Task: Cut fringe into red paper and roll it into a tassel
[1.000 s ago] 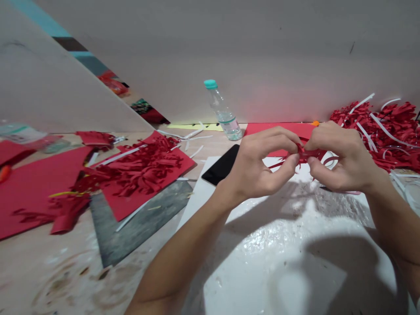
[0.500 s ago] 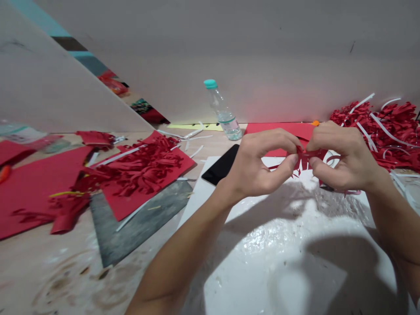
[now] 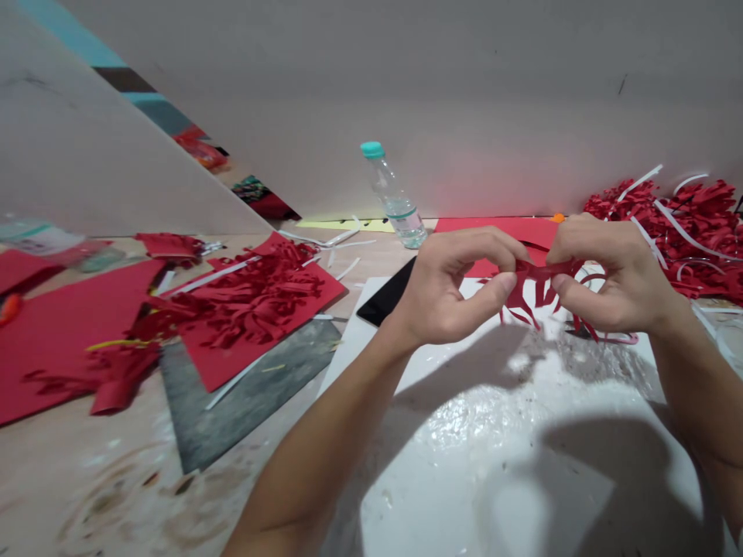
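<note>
Between my two hands a red fringed strip (image 3: 539, 288) is stretched by its top band, its cut tails hanging downward. My left hand (image 3: 464, 286) pinches one end between thumb and forefinger. The other end is pinched the same way by my right hand (image 3: 607, 275). Below the strip, partly covered by it, scissors with a pink handle (image 3: 627, 338) lie on the white board (image 3: 464, 456). A black phone (image 3: 386, 294) rests at the board's far left, partly behind my left wrist. Behind my hands lies a red sheet (image 3: 493, 224).
A water bottle (image 3: 403, 209) with a teal cap leans near the wall. Red fringed pieces (image 3: 249, 302) lie on a red sheet over a grey slab (image 3: 244, 402) at left. More red fringe with white strips (image 3: 690, 232) is heaped at far right.
My hands have moved slightly apart, the left one a little to the left. The strip's band is now stretched wider, and its tails hang more spread out.
</note>
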A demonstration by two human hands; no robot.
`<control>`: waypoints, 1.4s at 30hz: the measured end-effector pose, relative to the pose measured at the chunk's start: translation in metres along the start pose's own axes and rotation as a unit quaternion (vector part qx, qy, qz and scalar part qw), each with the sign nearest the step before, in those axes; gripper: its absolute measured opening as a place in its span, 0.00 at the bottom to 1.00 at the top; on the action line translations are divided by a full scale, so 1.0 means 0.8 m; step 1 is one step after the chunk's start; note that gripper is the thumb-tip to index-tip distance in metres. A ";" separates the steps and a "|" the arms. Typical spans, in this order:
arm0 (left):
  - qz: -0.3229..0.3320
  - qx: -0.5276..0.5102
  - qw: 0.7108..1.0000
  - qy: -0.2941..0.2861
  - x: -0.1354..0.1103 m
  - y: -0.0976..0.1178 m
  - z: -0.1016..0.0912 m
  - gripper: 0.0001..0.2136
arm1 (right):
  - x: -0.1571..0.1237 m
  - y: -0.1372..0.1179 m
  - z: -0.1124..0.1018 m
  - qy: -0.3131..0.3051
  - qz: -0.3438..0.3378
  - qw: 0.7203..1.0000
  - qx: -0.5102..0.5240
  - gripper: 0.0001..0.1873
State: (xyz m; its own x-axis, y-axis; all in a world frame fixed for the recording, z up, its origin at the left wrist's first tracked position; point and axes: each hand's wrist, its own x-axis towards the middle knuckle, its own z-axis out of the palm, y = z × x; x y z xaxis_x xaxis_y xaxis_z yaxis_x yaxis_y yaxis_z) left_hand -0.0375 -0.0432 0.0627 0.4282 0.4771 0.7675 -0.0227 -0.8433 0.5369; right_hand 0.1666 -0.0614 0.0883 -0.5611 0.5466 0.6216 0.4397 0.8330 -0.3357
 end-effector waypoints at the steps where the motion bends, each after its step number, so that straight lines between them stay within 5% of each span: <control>1: -0.002 -0.001 1.000 0.002 0.000 0.000 0.000 0.09 | 0.000 0.000 0.000 -0.001 0.001 1.000 0.003 0.07; 22: 0.055 0.089 0.994 0.040 0.003 0.004 0.014 0.06 | -0.002 -0.007 0.007 -0.006 -0.047 0.998 -0.049 0.06; 30: 0.080 0.208 0.974 0.048 -0.001 0.015 0.017 0.05 | -0.002 -0.011 0.007 -0.014 -0.019 0.996 -0.081 0.05; 42: 0.023 0.278 0.959 0.057 -0.005 0.022 0.021 0.06 | -0.002 -0.012 0.013 -0.007 0.016 0.981 -0.193 0.06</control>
State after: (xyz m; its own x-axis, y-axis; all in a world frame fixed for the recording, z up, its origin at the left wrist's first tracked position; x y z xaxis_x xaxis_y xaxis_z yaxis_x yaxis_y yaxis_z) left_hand -0.0246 -0.0640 0.0634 0.3358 0.4330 0.8365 0.4593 -0.8506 0.2560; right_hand 0.1562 -0.0697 0.0833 -0.5511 0.5748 0.6050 0.6881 0.7231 -0.0602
